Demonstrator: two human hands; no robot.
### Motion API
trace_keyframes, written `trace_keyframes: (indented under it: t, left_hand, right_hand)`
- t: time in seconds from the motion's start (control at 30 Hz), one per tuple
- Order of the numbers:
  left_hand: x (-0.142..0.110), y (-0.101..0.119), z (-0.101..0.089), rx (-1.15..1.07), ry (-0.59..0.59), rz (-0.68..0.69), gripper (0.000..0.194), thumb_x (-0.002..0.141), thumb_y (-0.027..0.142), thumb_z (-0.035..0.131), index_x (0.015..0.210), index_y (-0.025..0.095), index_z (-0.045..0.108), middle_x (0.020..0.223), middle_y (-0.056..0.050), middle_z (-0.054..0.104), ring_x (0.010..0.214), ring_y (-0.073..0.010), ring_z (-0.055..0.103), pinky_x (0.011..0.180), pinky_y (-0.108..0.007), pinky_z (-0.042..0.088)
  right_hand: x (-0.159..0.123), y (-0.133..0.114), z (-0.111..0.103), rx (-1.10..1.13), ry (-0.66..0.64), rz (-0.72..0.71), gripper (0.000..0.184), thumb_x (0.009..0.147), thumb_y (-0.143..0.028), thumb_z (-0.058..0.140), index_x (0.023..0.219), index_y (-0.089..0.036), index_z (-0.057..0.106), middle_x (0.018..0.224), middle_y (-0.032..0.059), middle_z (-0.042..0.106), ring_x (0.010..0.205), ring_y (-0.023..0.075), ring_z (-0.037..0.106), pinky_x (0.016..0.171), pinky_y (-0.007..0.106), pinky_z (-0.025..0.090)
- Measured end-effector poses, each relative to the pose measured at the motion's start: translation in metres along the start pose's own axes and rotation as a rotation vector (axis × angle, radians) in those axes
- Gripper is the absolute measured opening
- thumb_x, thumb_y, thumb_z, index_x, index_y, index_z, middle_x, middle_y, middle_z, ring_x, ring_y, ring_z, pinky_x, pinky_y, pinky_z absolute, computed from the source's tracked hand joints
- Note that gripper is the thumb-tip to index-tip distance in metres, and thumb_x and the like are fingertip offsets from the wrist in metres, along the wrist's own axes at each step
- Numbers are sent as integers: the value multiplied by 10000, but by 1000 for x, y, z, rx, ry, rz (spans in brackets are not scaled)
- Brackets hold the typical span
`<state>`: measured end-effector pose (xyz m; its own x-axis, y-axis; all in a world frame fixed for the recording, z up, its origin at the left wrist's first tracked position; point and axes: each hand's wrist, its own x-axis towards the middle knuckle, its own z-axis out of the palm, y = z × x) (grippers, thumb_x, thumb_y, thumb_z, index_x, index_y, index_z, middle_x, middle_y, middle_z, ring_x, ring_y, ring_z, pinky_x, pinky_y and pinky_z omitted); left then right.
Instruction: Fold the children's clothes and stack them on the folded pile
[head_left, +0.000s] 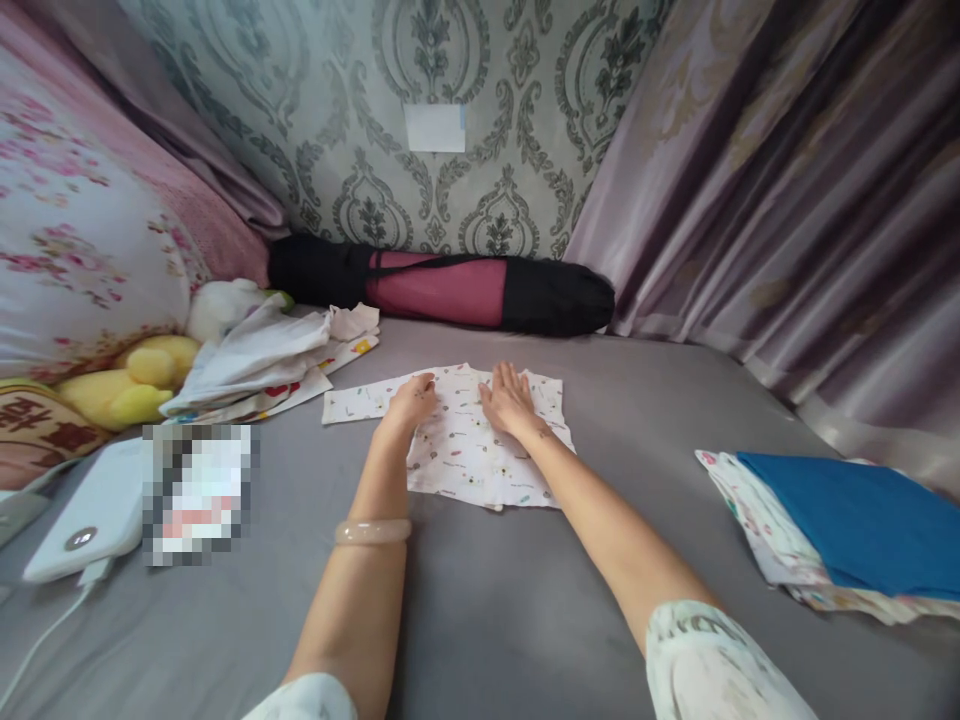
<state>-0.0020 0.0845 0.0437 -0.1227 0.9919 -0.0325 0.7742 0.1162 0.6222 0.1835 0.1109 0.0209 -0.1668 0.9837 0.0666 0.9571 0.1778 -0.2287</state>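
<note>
A small white long-sleeved shirt (461,460) with a tiny scattered print lies spread on the grey bed sheet (480,610). One of its sleeves (352,402) stretches out flat to the left. My left hand (412,402) is at the base of that sleeve, its fingers curled in on the cloth; the fingertips are partly hidden. A pale bangle (373,532) circles my left wrist. On the upper right part of the shirt my right hand (511,402) rests palm down, fingers stretched out.
Folded clothes with a blue piece (855,520) on top lie at the right. Crumpled clothes (262,355) and a yellow plush toy (135,385) are at the left, near a white power bank (94,510) with a cable. A black and maroon bag (442,290) lies along the wall.
</note>
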Motion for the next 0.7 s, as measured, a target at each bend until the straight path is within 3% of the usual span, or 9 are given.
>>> trace_keyframes:
  t: [0.13,0.33,0.5,0.6,0.7]
  left_hand:
    - [3,-13,-10,-26,62,-35,420,861,165,387,1204,132,627,1249,-191,631,1185,-289,570,974,-385,420]
    - [4,-35,-25,-59,197,-182,367,842,169,444,1161,158,623,1198,-172,649,1216,-302,534,977,-404,413]
    - [0,-45,-35,-29,328,-346,386,846,283,512,1188,117,576,1259,-226,586,1212,-382,500,980,-505,380]
    - [-5,-50,-36,37,464,-487,374,838,341,517,1147,147,595,1276,-222,558,1256,-419,428,981,-567,347]
    - [-10,-55,-36,60,590,-643,398,811,376,541,1143,162,591,1325,-230,497,1277,-433,383,966,-594,348]
  right_hand:
    - [-9,-19,5,21,-82,-165,660,986,-434,196,1509,-33,223,1590,141,163,1471,238,93,1181,414,33]
    - [-11,-18,16,20,-108,-173,668,987,-426,196,1506,-7,210,1589,145,162,1473,235,75,1183,410,23]
    - [-10,-17,16,9,-109,-176,652,988,-426,212,1504,-29,231,1589,148,168,1469,246,97,1177,414,38]
    - [-8,-20,13,-3,-106,-176,637,989,-417,245,1489,-23,263,1578,172,198,1457,272,144,1166,432,80]
    - [-5,-26,8,-31,-61,-166,576,986,-389,296,1412,-14,400,1519,212,324,1406,310,261,1143,472,126]
